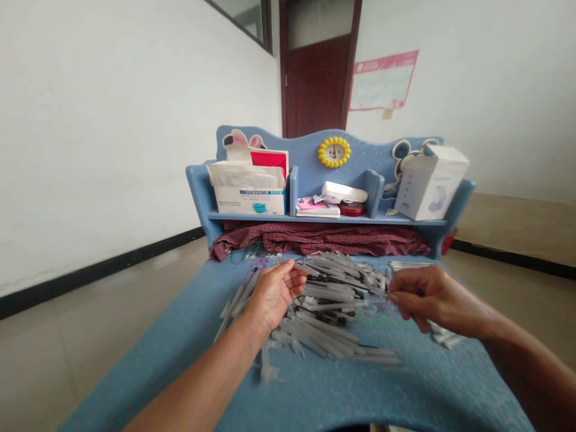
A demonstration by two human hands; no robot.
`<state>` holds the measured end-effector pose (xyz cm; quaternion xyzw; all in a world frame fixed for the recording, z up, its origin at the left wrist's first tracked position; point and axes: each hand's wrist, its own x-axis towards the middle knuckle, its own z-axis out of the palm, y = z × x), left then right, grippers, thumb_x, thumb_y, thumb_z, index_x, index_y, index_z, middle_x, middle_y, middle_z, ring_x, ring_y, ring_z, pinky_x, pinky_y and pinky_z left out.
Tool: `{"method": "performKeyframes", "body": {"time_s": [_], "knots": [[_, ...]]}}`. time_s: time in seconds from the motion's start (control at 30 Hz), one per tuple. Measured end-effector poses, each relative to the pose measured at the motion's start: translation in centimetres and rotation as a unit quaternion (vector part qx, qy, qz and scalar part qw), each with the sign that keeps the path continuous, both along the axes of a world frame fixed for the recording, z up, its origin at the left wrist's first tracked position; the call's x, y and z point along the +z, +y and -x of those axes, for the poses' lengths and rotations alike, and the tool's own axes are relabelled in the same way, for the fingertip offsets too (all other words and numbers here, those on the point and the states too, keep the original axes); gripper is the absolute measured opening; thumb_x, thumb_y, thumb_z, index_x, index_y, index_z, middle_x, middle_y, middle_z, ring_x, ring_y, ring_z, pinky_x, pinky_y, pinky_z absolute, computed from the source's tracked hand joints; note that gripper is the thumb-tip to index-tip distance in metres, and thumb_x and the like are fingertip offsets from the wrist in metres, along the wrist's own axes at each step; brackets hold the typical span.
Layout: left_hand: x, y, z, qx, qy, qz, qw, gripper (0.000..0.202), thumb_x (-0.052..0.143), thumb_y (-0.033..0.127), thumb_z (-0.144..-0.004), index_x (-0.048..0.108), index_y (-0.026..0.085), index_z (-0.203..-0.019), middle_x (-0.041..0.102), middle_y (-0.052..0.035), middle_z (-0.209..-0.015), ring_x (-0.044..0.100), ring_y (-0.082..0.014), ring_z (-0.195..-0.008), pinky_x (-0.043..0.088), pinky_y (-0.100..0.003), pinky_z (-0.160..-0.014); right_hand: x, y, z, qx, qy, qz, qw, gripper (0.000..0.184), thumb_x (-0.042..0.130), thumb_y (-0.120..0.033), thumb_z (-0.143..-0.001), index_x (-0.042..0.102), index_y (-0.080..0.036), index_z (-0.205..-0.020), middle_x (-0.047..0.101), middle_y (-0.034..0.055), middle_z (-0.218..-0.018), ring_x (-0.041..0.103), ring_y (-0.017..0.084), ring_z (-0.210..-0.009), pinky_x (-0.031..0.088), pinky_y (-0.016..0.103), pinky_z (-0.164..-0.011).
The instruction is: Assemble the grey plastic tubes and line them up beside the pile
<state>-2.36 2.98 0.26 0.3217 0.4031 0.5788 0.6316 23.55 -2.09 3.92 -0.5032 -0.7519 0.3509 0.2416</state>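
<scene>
A loose pile of slim, greyish translucent strips (330, 291), some with black parts, is spread over the blue desk; their exact kind is unclear. My left hand (279, 291) is over the left side of the pile, thumb and fingers pinched together. Whatever is between them is too blurred to name. At the pile's right edge, my right hand (423, 297) is closed in a pinch, with something small and pale at the fingertips. Beneath and beside this hand lie more whitish strips (445, 335), partly covered by it.
Behind the pile, red plaid cloth (324, 239) lies bunched under the shelf (387, 219). The shelf holds a mask box (252, 201), papers (317, 209), a red round tin (352, 209) and a white box (432, 183). The blue desk top (180, 354) extends toward me.
</scene>
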Motion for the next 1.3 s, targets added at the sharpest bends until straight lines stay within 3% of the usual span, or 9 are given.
{"method": "performKeyframes", "body": {"time_s": [0.33, 0.57, 0.8, 0.93, 1.13, 1.2, 1.3], "knots": [[-0.3, 0.2, -0.1, -0.002, -0.001, 0.002, 1.000, 0.016, 0.052, 0.014, -0.081, 0.058, 0.009, -0.067, 0.065, -0.0064, -0.059, 0.058, -0.0104, -0.046, 0.045, -0.020, -0.043, -0.3, 0.2, 0.3, -0.005, -0.003, -0.008, 1.000, 0.021, 0.050, -0.030, -0.079, 0.055, -0.013, -0.067, 0.055, -0.0014, -0.055, 0.049, 0.006, -0.037, 0.035, 0.016, -0.035], [-0.4, -0.3, -0.3, -0.016, -0.006, -0.009, 1.000, 0.014, 0.052, 0.013, -0.081, 0.057, 0.010, -0.068, 0.064, -0.0049, -0.059, 0.059, -0.0111, -0.048, 0.047, -0.021, -0.044, -0.6, 0.2, 1.6, 0.015, -0.013, -0.052, 0.998, 0.021, 0.048, -0.027, -0.081, 0.056, -0.015, -0.066, 0.054, -0.0023, -0.055, 0.050, 0.006, -0.039, 0.036, 0.016, -0.037], [-0.6, -0.5, -0.6, -0.065, -0.019, -0.013, 0.998, 0.011, 0.055, 0.014, -0.080, 0.059, 0.010, -0.070, 0.066, -0.0060, -0.063, 0.061, -0.0123, -0.050, 0.049, -0.022, -0.046, -0.8, 1.4, 4.5, 0.040, -0.092, -0.236, 0.967, 0.018, 0.051, -0.026, -0.081, 0.061, -0.016, -0.069, 0.056, -0.0016, -0.057, 0.049, 0.007, -0.050, 0.033, 0.019, -0.049], [-0.5, -1.0, -1.1, -0.099, -0.031, 0.003, 0.995, 0.011, 0.055, 0.014, -0.081, 0.061, 0.010, -0.073, 0.067, -0.0062, -0.064, 0.062, -0.0122, -0.051, 0.049, -0.021, -0.046, -1.4, 2.1, 6.3, 0.033, -0.110, -0.286, 0.951, 0.019, 0.052, -0.028, -0.082, 0.062, -0.016, -0.071, 0.057, -0.0005, -0.058, 0.051, 0.008, -0.054, 0.033, 0.020, -0.054], [-0.2, -1.1, -1.1, -0.108, -0.054, 0.022, 0.992, 0.015, 0.053, 0.014, -0.082, 0.062, 0.010, -0.071, 0.067, -0.0056, -0.062, 0.061, -0.0113, -0.049, 0.049, -0.022, -0.046, -2.0, 2.5, 5.5, 0.030, -0.120, -0.253, 0.959, 0.029, 0.049, -0.040, -0.084, 0.062, -0.016, -0.075, 0.059, 0.0007, -0.059, 0.051, 0.009, -0.053, 0.031, 0.020, -0.052], [-0.2, -0.9, -0.9, -0.101, -0.063, 0.019, 0.993, 0.018, 0.052, 0.015, -0.083, 0.062, 0.009, -0.069, 0.067, -0.0059, -0.061, 0.060, -0.0109, -0.048, 0.049, -0.022, -0.046, -2.3, 2.6, 4.8, 0.048, -0.176, -0.237, 0.954, 0.027, 0.047, -0.037, -0.086, 0.063, -0.017, -0.079, 0.062, 0.0019, -0.063, 0.054, 0.010, -0.056, 0.032, 0.021, -0.054], [-0.1, -0.6, -0.7, -0.093, -0.075, 0.019, 0.993, 0.019, 0.052, 0.015, -0.083, 0.062, 0.009, -0.067, 0.067, -0.0063, -0.061, 0.060, -0.0109, -0.048, 0.049, -0.022, -0.046, -2.9, 2.7, 3.9, 0.090, -0.303, -0.227, 0.921, 0.020, 0.045, -0.025, -0.086, 0.065, -0.019, -0.084, 0.066, 0.0047, -0.068, 0.059, 0.014, -0.064, 0.032, 0.023, -0.057]]}}
